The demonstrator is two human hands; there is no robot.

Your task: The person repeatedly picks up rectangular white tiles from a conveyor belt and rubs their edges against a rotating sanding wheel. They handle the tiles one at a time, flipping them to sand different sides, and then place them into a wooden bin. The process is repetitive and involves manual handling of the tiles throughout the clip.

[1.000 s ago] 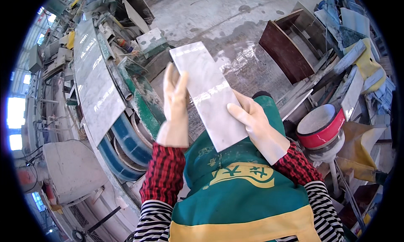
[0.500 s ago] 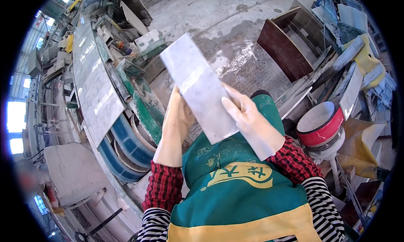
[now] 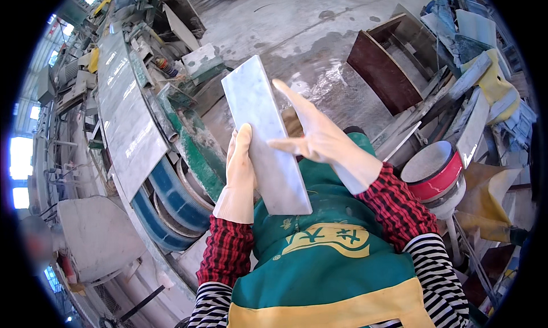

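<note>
A flat rectangular tile of pale grey-white veined stone (image 3: 260, 117) is held up in front of my green apron, tilted with its top end leaning left. My left hand (image 3: 240, 168), in a cream rubber glove, grips the tile's left edge with the thumb lying on the face. My right hand (image 3: 319, 137), gloved the same way, is at the right edge with thumb and fingers spread apart. Its thumb tip overlaps the tile's face; whether it touches cannot be made out. The left fingers behind the tile are hidden.
On the left runs a long machine with a polished stone slab (image 3: 128, 117) and blue curved belts (image 3: 177, 196). A dark red open box (image 3: 382, 74) stands on the wet floor ahead. To the right are a red-rimmed round container (image 3: 436, 179) and stacked offcuts (image 3: 476, 77).
The tile has turned more upright, and its lower end has come nearer me. My left thumb now lies on its face. My right hand has loosened from the tile and spread its fingers.
</note>
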